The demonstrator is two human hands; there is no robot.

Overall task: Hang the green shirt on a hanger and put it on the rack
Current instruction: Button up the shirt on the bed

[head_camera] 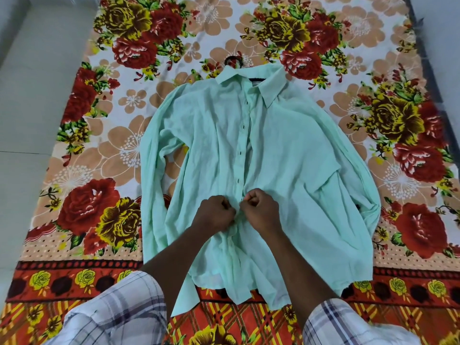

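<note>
Floral sheet (74,158), green shirt (199,145) flat on it, front up, left hand (215,215) fingers curled, pinching its button placket low down, hanger (226,62) hook above collar, right hand (261,212) alongside, fingers pinching the same placket.

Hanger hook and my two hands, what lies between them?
In the head view, the green shirt fills that stretch: its collar and button placket.

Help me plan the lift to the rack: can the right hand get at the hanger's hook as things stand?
Probably yes. The hook lies bare on the bedsheet past the collar, nothing covering it. The right hand pinches the placket of the green shirt, so it must let go and stretch forward.
</note>
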